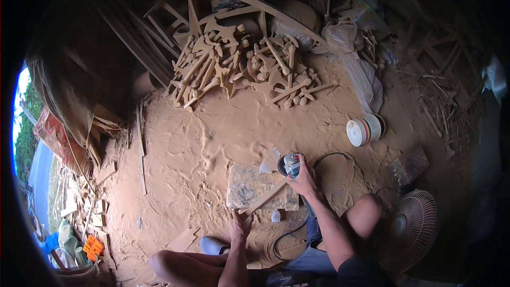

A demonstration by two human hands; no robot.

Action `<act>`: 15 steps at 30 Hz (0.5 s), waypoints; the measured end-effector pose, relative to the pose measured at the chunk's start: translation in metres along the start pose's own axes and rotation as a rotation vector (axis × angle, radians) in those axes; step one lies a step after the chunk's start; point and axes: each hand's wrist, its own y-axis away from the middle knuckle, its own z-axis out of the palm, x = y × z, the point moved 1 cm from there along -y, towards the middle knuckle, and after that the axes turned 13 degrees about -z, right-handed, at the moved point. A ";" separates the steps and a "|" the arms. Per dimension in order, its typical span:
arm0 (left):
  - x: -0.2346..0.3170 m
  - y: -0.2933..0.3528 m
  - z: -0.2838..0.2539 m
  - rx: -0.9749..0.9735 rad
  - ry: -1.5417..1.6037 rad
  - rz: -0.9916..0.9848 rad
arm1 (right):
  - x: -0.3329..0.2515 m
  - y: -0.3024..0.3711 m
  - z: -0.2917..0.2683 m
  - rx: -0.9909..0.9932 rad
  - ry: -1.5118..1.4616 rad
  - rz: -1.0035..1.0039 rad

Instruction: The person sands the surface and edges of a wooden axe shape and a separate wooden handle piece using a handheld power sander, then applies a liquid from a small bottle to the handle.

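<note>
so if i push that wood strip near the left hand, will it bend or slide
The wood strip would probably stay stiff, since it looks straight along its length. It is likely fairly light, being slim. It may slide or swivel on the board, as no clamp shows and the left hand is at its near end.

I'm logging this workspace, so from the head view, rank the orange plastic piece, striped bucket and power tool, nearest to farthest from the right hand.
1. Power tool, held in the right hand.
2. Striped bucket, ahead and right.
3. Orange plastic piece, far left.
</note>
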 end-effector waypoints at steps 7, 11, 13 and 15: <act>0.053 0.014 -0.016 -0.395 -0.010 0.090 | -0.076 -0.002 -0.054 0.104 -0.284 -0.147; 0.062 0.005 -0.036 -0.468 0.736 0.036 | -0.091 -0.003 -0.092 0.242 -0.250 -0.217; 0.066 0.006 -0.042 -0.654 1.284 -0.376 | -0.110 0.002 -0.112 0.270 -0.298 -0.169; 0.049 0.001 -0.043 -0.841 1.477 -0.550 | -0.113 0.003 -0.116 0.251 -0.325 -0.210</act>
